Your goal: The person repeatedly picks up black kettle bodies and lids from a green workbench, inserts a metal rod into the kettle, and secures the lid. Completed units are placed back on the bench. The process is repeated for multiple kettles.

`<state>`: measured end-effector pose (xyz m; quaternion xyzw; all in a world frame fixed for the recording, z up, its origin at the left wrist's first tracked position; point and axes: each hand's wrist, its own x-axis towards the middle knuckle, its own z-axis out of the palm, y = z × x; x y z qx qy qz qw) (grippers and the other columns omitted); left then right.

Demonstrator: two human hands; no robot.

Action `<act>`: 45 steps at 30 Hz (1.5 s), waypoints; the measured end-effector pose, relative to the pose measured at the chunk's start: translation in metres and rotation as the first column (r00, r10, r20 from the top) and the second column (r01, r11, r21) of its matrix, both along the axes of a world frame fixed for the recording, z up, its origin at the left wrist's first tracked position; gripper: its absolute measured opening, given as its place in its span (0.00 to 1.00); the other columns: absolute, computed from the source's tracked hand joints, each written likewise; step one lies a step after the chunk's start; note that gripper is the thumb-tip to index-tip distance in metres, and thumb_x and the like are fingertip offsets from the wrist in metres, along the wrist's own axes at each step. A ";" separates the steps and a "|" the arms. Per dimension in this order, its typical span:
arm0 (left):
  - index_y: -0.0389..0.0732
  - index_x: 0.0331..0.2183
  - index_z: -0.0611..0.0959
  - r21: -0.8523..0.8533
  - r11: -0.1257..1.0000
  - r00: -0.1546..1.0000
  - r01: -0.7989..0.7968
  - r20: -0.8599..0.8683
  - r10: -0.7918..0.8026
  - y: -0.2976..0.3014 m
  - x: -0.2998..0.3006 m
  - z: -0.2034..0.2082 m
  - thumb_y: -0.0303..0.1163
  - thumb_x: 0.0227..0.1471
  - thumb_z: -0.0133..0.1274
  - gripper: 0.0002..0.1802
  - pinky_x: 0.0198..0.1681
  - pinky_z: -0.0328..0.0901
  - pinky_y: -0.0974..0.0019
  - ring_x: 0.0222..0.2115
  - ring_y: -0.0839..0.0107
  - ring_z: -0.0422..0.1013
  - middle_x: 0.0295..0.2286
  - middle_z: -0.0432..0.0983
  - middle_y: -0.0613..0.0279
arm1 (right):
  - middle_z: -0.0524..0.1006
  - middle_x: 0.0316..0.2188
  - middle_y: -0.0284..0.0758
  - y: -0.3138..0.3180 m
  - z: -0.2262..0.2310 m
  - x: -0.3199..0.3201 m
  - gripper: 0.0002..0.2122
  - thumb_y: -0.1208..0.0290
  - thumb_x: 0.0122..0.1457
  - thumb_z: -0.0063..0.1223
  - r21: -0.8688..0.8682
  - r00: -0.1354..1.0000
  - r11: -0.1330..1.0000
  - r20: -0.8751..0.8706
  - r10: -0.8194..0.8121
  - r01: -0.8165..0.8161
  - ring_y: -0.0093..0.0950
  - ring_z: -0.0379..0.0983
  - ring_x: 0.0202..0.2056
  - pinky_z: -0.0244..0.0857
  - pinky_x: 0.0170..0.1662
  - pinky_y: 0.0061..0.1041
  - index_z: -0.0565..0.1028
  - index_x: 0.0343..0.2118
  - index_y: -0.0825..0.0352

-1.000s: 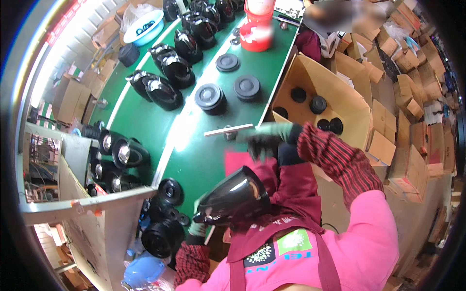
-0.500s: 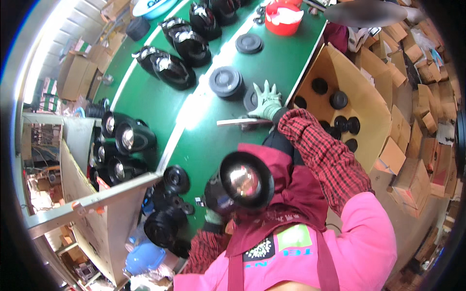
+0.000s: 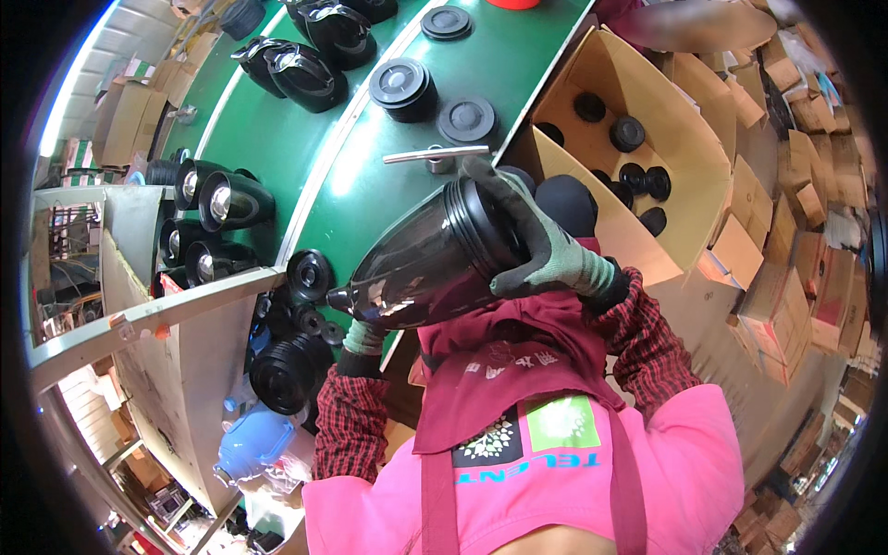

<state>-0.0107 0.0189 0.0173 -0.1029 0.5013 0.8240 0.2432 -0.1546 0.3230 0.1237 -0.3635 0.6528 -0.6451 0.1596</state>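
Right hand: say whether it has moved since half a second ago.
Yes, toward the apron: the right hand was beyond the pale bar on the green table; now it is on the bar's near side, at the wide end of the dark vessel.

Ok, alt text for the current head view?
Gloved right hand holding the ringed wide end of a glossy black container, left hand mostly hidden behind its narrow end. Beyond: a green table with black lids, and a cardboard box.

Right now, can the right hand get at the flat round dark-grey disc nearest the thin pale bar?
Probably not: the grey-gloved right hand is busy gripping the ribbed end of the glossy black tapered vessel. Freed, likely yes; only the thin pale bar partly intervenes before the disc.
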 end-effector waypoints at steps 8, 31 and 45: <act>0.37 0.55 0.77 -0.014 0.994 0.994 0.109 0.020 -0.109 0.013 0.015 0.000 0.41 0.58 0.59 0.27 0.47 0.71 0.63 0.44 0.71 0.75 0.49 0.78 0.62 | 0.50 0.71 0.41 0.016 0.003 0.041 0.57 0.54 0.43 0.75 -0.046 0.999 0.998 0.026 -0.037 0.038 0.39 0.44 0.71 0.36 0.72 0.37 0.48 0.72 0.64; 0.34 0.60 0.68 -0.254 0.937 0.876 -0.239 -0.473 0.095 -0.023 -0.047 0.023 0.36 0.63 0.50 0.28 0.58 0.66 0.60 0.52 0.62 0.71 0.56 0.69 0.48 | 0.63 0.65 0.36 0.009 -0.065 0.049 0.29 0.59 0.71 0.46 -0.459 0.908 0.805 0.355 -0.222 0.376 0.33 0.62 0.61 0.50 0.67 0.31 0.56 0.69 0.68; 0.36 0.55 0.75 -0.779 0.559 0.623 -0.284 -0.593 -0.510 0.045 -0.088 0.103 0.34 0.58 0.55 0.24 0.57 0.66 0.61 0.51 0.63 0.72 0.52 0.74 0.54 | 0.61 0.66 0.36 0.019 -0.042 0.082 0.28 0.61 0.70 0.48 -0.431 0.908 0.799 0.177 -0.379 0.418 0.30 0.61 0.63 0.52 0.66 0.29 0.57 0.68 0.67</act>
